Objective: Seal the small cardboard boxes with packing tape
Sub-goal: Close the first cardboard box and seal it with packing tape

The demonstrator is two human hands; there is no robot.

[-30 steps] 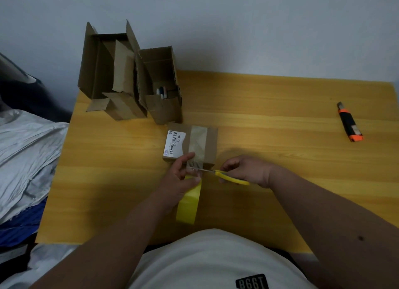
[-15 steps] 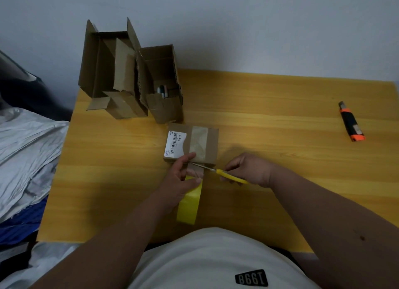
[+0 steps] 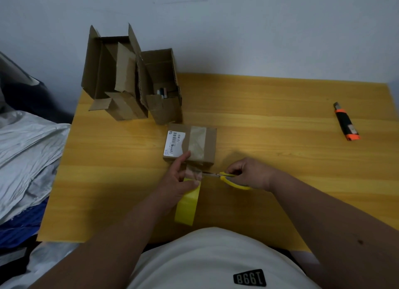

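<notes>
**Scissors drop to the tape between roll and box**

Near the desk's front edge, the left hand (image 3: 177, 186) grips the yellow tape roll (image 3: 187, 204), holding the clear strip taut. The right hand (image 3: 251, 173), fingers curled in the scissors (image 3: 224, 177), has lowered the blades from the box edge onto the strip; the cut looks imminent. Beyond, mid-desk, the taped small box (image 3: 191, 145) sits closed. Two open boxes (image 3: 133, 81) wait at the far-left corner.

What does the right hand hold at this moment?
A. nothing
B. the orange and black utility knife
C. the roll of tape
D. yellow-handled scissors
D: the right hand grips the yellow-handled scissors, blades at the clear tape strip; the utility knife lies untouched far off on the table.
</notes>
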